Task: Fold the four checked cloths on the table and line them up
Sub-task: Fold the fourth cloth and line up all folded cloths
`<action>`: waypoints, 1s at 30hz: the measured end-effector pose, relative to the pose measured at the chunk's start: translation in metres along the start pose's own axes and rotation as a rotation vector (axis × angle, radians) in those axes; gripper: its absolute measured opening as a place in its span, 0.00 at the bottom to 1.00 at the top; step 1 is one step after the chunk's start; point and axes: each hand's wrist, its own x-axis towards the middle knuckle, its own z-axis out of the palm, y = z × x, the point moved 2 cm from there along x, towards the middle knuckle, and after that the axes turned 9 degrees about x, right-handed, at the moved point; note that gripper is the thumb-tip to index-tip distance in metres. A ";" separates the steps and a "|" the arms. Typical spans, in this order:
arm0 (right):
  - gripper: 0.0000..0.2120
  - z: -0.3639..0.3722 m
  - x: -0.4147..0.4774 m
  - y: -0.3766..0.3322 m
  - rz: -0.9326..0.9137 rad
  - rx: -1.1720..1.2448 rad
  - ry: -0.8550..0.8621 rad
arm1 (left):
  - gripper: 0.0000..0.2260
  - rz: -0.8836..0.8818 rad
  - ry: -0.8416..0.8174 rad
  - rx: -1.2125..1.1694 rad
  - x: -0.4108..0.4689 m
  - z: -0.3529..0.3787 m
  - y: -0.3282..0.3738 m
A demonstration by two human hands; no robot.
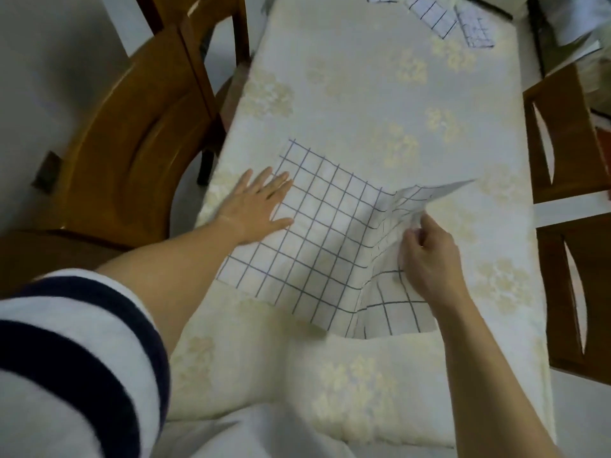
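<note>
The left hand [261,206] presses the cloth [317,233] with straight fingers while the right hand [429,256] pinches its raised edge, so a slipping pinch could land the fold crooked.

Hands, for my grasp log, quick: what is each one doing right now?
Left hand: open, flat on the checked cloth.
Right hand: pinching that cloth's lifted edge.

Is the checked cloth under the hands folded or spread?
Mostly spread: the cloth lies flat under the left hand, while the right hand pinches and lifts its right edge.
</note>
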 end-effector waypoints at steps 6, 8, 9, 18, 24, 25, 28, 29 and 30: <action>0.25 0.095 0.017 -0.059 -0.078 -0.164 -0.167 | 0.37 -0.070 0.112 -0.023 0.002 0.008 -0.001; 0.23 0.131 0.026 -0.062 -0.057 -0.198 -0.235 | 0.35 -0.092 0.133 -0.053 0.005 0.009 -0.001; 0.22 0.148 0.030 -0.060 -0.057 -0.197 -0.272 | 0.34 -0.102 0.135 -0.090 0.006 0.007 -0.001; 0.26 0.167 0.020 -0.006 -0.227 0.274 -0.128 | 0.26 -0.317 0.283 -0.750 0.001 0.011 -0.013; 0.36 0.166 0.023 0.062 -0.213 -0.379 -0.212 | 0.28 -0.308 0.320 -0.809 0.001 0.014 -0.015; 0.37 0.168 0.025 0.063 -0.218 -0.422 -0.229 | 0.29 -0.313 0.307 -0.799 -0.001 0.012 -0.014; 0.38 0.177 0.034 0.053 -0.226 -0.472 -0.235 | 0.30 -0.333 0.263 -0.790 -0.002 0.005 -0.014; 0.38 0.182 0.035 0.051 -0.216 -0.476 -0.240 | 0.29 -0.329 0.244 -0.770 -0.002 0.004 -0.014; 0.39 0.186 0.036 0.049 -0.206 -0.479 -0.241 | 0.28 -0.315 0.232 -0.740 -0.002 0.004 -0.013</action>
